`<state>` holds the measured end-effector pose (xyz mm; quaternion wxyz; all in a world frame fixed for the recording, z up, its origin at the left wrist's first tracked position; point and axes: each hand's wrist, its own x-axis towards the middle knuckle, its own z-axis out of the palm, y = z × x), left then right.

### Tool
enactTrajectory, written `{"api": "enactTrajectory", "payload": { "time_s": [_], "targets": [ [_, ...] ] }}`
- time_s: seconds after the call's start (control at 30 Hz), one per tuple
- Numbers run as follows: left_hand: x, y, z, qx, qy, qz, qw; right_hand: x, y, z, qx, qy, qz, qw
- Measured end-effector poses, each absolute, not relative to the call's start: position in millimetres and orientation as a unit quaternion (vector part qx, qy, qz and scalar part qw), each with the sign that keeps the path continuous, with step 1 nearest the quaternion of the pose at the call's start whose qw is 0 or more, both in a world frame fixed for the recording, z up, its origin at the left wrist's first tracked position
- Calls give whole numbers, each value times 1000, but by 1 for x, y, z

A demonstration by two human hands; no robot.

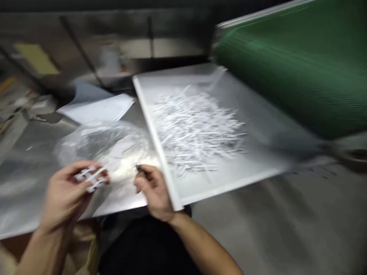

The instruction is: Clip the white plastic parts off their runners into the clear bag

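Observation:
Between the fingers of my left hand [71, 187] is a small white branched plastic part [91, 178]. To its right, my right hand [151, 191] pinches a small dark tool [139, 168], whose exact shape is blurred. Both hands are over the near edge of the metal table [34, 152]. Just beyond them lies a clear plastic bag [94, 135] with small white pieces [126, 162] in or on it. A large pile of thin white pieces [197, 131] is spread on the pale tray [258, 149] to the right.
White paper sheets [99, 109] lie behind the bag. A green conveyor belt [301, 68] slopes above the tray at the upper right. The tray's raised white rim [155, 137] runs beside my right hand. A cardboard box [20, 244] is below the table.

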<state>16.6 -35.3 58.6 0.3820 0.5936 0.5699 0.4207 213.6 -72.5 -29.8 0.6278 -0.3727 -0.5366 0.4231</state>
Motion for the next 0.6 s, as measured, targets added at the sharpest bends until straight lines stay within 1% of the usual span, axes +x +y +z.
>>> {"api": "enactTrajectory", "payload": {
  "time_s": [0.07, 0.13, 0.27, 0.37, 0.5, 0.6],
  "targets": [
    [8, -45, 39, 523, 573, 472, 418, 215, -71, -22, -359, -513, 474, 619],
    [3, -43, 32, 523, 547, 478, 446, 214, -65, -11, -351, -491, 488, 631],
    [-2, -30, 37, 572, 508, 485, 424, 203, -52, 8, -361, -485, 471, 642],
    [-3, -28, 34, 583, 499, 482, 423, 198, -46, 7, -400, -500, 477, 603],
    [-4, -29, 22, 582, 491, 459, 458, 200, -46, 2, -472, -531, 472, 523],
    [-4, -29, 20, 590, 494, 437, 467, 203, -48, 3, -482, -536, 477, 503]
  ]
}}
